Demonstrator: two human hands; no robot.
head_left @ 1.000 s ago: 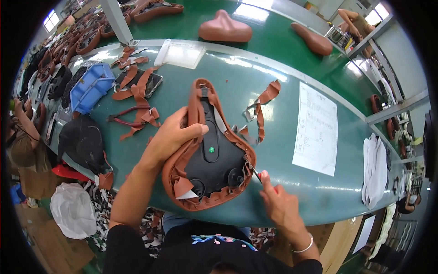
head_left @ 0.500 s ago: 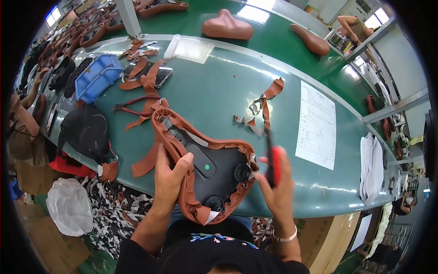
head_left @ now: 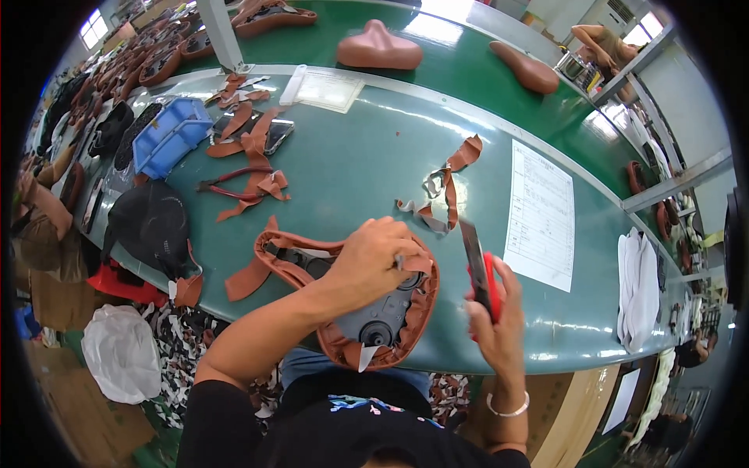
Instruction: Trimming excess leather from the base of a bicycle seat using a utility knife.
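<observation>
A brown bicycle saddle lies upside down at the table's front edge, its black base showing inside a folded brown rim. My left hand reaches across it, fingers closed in a pinch on the cover flap at the saddle's far right side. The hand and forearm hide part of the base. To the right, apart from the saddle, my right hand grips a red-handled utility knife, its long blade tilted up and away from me.
Brown trimmings lie beyond the saddle; more surround the red-handled pliers. A blue bin and a black cap-like piece stand left. A printed sheet lies right. Finished saddles rest on the far green bench.
My left hand has left the saddle's left rim and crossed to its right side, pinching the flap. The knife has moved away rightward. The saddle has turned and shifted slightly.
</observation>
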